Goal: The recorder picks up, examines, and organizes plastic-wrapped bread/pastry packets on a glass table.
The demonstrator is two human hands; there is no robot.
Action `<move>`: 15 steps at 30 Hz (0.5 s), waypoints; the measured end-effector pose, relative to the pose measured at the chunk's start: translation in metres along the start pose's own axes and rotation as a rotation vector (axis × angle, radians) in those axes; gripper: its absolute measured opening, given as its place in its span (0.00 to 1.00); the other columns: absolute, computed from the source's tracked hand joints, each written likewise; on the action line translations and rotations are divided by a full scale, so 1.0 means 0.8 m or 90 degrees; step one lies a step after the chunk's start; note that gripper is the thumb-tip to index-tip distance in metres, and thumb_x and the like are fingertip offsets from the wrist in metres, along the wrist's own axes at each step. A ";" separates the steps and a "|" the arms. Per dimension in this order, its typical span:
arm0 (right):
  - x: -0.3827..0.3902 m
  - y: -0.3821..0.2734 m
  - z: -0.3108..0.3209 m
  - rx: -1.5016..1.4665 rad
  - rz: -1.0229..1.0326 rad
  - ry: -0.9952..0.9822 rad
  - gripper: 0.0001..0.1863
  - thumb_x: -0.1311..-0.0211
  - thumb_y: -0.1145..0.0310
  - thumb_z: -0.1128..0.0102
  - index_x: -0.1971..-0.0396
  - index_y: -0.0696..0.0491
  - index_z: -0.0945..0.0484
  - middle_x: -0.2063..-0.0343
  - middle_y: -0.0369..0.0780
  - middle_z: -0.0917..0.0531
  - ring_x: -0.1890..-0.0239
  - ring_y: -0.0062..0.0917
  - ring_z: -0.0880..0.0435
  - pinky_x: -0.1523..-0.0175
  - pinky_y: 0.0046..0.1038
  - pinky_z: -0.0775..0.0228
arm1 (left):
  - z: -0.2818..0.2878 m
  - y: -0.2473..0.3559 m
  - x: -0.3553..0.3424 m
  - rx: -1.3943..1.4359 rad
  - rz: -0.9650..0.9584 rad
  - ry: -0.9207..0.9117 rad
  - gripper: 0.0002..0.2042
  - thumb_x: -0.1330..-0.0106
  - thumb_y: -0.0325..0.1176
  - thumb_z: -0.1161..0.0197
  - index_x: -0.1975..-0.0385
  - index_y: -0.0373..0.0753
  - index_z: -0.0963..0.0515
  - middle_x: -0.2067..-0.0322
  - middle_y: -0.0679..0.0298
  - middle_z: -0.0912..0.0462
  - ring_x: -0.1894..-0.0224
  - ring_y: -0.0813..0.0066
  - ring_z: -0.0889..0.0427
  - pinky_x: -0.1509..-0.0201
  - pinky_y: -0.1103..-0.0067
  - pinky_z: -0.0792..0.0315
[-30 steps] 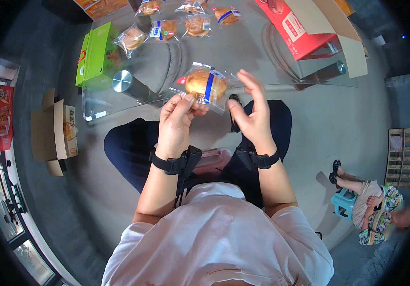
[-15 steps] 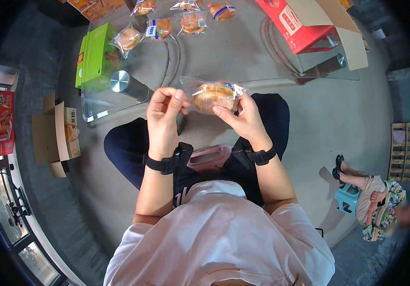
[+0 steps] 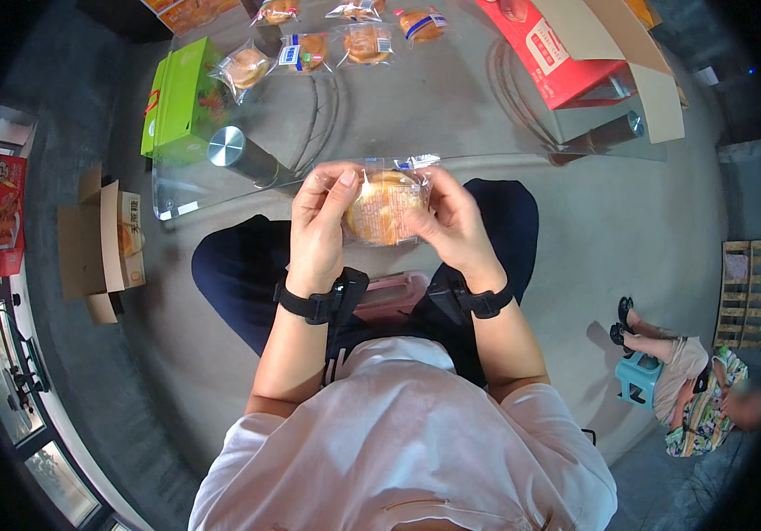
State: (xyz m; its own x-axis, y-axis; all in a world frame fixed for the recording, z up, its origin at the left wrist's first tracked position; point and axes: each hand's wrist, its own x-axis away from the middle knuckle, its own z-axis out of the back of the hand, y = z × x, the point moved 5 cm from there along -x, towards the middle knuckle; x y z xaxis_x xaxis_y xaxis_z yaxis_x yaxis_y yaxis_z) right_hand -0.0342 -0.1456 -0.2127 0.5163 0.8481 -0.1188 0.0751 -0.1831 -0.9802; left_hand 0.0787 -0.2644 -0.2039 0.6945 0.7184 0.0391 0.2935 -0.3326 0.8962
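Note:
A round golden pastry in a clear plastic wrapper (image 3: 384, 209) is held between my two hands just in front of the glass table's near edge. My left hand (image 3: 321, 212) grips the wrapper's left side, thumb on top. My right hand (image 3: 456, 227) holds its right side, with the thumb pressing on the printed face. On the glass table (image 3: 416, 124) several similar wrapped pastries (image 3: 368, 46) lie toward the far side.
A green box (image 3: 174, 102) and a red box with open flaps (image 3: 566, 75) stand on the table. An open cardboard box (image 3: 88, 243) is at the left, a wooden pallet (image 3: 741, 292) at the right. A person on a blue stool (image 3: 690, 398) sits at lower right.
The wrapped pastry has been turned, so printing replaces the blue band, and drawn slightly toward me. My right hand went from open to gripping it; my left hand now grips the left side again.

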 end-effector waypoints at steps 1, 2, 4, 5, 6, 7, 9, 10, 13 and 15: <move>-0.002 -0.003 0.003 -0.031 0.019 0.022 0.24 0.41 0.63 0.34 0.49 0.59 0.28 0.57 0.36 0.23 0.54 0.18 0.25 0.48 0.22 0.34 | 0.003 -0.001 0.000 0.000 -0.004 0.017 0.07 0.31 0.32 0.43 0.63 0.35 0.22 0.66 0.70 0.21 0.62 0.85 0.27 0.53 0.86 0.34; -0.002 -0.008 0.006 -0.063 0.028 0.057 0.21 0.38 0.63 0.37 0.50 0.59 0.27 0.57 0.36 0.22 0.56 0.17 0.25 0.50 0.22 0.33 | 0.004 -0.002 0.000 0.001 -0.005 0.019 0.07 0.31 0.32 0.43 0.63 0.35 0.22 0.66 0.70 0.21 0.62 0.85 0.27 0.53 0.86 0.34; -0.007 -0.021 0.009 -0.023 0.025 0.108 0.17 0.37 0.66 0.39 0.51 0.59 0.25 0.59 0.36 0.20 0.59 0.16 0.24 0.51 0.21 0.32 | 0.007 -0.002 0.000 -0.009 -0.018 0.015 0.06 0.31 0.31 0.43 0.64 0.36 0.22 0.67 0.71 0.22 0.63 0.85 0.27 0.54 0.86 0.34; -0.010 -0.022 0.011 -0.016 0.026 0.123 0.16 0.36 0.67 0.39 0.53 0.59 0.24 0.61 0.35 0.19 0.60 0.15 0.23 0.53 0.20 0.31 | 0.008 -0.001 0.001 -0.009 -0.019 0.016 0.06 0.31 0.31 0.43 0.64 0.36 0.22 0.67 0.71 0.22 0.63 0.85 0.27 0.54 0.86 0.34; -0.012 -0.023 0.011 -0.016 0.026 0.123 0.16 0.36 0.67 0.39 0.53 0.59 0.24 0.61 0.35 0.19 0.60 0.15 0.23 0.53 0.20 0.31 | 0.006 -0.001 0.002 -0.010 -0.011 0.013 0.06 0.31 0.31 0.43 0.65 0.36 0.22 0.67 0.71 0.22 0.63 0.86 0.27 0.54 0.86 0.35; -0.013 -0.024 0.011 -0.010 0.026 0.122 0.13 0.36 0.69 0.40 0.55 0.59 0.23 0.63 0.35 0.19 0.62 0.14 0.23 0.54 0.18 0.31 | 0.005 -0.001 0.003 -0.011 -0.003 0.009 0.06 0.31 0.31 0.43 0.65 0.36 0.22 0.67 0.71 0.22 0.63 0.86 0.28 0.54 0.86 0.35; -0.014 -0.025 0.010 -0.005 0.027 0.120 0.11 0.36 0.70 0.40 0.57 0.59 0.23 0.64 0.34 0.19 0.63 0.13 0.23 0.55 0.17 0.31 | 0.004 -0.002 0.004 -0.012 -0.003 0.011 0.06 0.31 0.31 0.43 0.65 0.36 0.22 0.68 0.71 0.21 0.63 0.86 0.28 0.54 0.86 0.35; -0.012 -0.026 0.011 -0.019 0.027 0.136 0.09 0.36 0.71 0.40 0.59 0.59 0.23 0.66 0.34 0.19 0.64 0.12 0.23 0.57 0.15 0.31 | 0.003 -0.002 0.004 -0.014 -0.002 0.012 0.06 0.31 0.31 0.44 0.65 0.36 0.22 0.68 0.71 0.21 0.63 0.86 0.27 0.55 0.86 0.34; -0.011 -0.025 0.011 -0.054 0.035 0.166 0.06 0.36 0.72 0.41 0.63 0.58 0.23 0.68 0.33 0.19 0.65 0.11 0.23 0.60 0.14 0.31 | 0.002 -0.002 0.006 -0.007 0.005 0.015 0.07 0.30 0.32 0.44 0.65 0.36 0.21 0.68 0.71 0.21 0.65 0.86 0.28 0.57 0.87 0.34; -0.010 -0.024 0.010 -0.076 0.043 0.181 0.06 0.36 0.71 0.41 0.65 0.58 0.24 0.69 0.33 0.19 0.66 0.10 0.23 0.61 0.14 0.32 | 0.001 -0.002 0.007 0.008 0.020 0.019 0.08 0.30 0.33 0.45 0.64 0.36 0.21 0.68 0.71 0.21 0.65 0.86 0.28 0.58 0.87 0.34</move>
State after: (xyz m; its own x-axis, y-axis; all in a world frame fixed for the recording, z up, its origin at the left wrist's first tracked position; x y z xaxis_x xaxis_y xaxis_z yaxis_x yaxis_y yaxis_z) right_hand -0.0466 -0.1452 -0.1945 0.7399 0.6624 -0.1169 0.1241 -0.3052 -0.9442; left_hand 0.0824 -0.2607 -0.2053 0.6839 0.7252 0.0800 0.2800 -0.3621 0.8891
